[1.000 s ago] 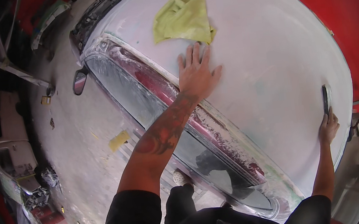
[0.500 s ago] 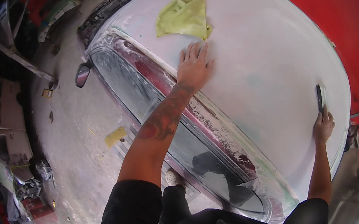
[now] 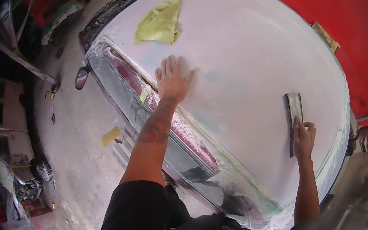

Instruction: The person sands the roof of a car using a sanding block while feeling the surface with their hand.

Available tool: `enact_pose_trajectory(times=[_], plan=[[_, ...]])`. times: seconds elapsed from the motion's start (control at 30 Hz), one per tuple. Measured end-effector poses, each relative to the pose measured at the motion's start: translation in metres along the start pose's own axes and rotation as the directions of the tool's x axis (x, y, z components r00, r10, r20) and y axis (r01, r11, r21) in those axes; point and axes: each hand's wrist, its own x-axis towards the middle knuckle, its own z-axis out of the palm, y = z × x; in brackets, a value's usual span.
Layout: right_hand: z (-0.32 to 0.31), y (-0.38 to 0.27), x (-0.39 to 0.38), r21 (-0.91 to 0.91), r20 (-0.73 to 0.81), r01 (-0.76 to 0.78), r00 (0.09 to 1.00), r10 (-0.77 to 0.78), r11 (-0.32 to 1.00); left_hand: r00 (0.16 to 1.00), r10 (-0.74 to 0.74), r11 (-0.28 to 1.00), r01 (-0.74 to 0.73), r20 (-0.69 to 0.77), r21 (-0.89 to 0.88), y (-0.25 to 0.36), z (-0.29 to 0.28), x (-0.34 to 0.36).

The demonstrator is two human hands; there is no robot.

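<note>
Since half a second ago, in the head view, the right hand has come inward from the roof's far edge, and the long sanding block now turns its broad pale face up instead of showing as a narrow dark edge. The left hand now has a wider gap between its fingertips and the yellow-green cloth.

The block lies under the right hand, its long side pointing away from the person. The right fingers are clamped on its lower half, one stretched along the top face; the upper half reaches out beyond the fingertips, and the near end shows just left of the hand. Whether its underside meets the whitish car roof cannot be told. The left hand lies palm down on the roof, holding nothing, its fingers slightly apart and the thumb spread wider. The block is well apart from it, off to the right.

Counted: one block, one crumpled cloth on the roof beyond the left fingertips, one side mirror by the windows, one tan piece at the roof's right edge, and one yellow rectangular piece on the floor.
</note>
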Motion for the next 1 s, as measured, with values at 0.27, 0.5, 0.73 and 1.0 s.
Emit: enact_pose_trajectory(times=[0.27,0.5,0.73,1.0], plan=[[-0.002,-0.024,0.005,0.028,-0.013,-0.056,0.998,0.057,0.998,0.980,0.121,0.983,-0.096,-0.160,0.160,-0.022,0.009,0.011],[0.001,0.006,-0.012,0.036,-0.049,-0.123,0.991,0.124,0.992,0.996,0.085,0.993,-0.083,-0.032,0.080,0.008,0.027,0.005],[0.010,-0.021,-0.004,0.105,-0.087,-0.069,0.993,0.079,0.992,0.990,0.097,0.983,-0.078,-0.107,0.167,-0.024,0.009,0.010],[-0.016,-0.023,0.009,0.237,0.119,-0.282,0.958,0.260,0.930,1.000,0.024,0.997,-0.023,-0.015,0.076,0.003,0.008,0.004]])
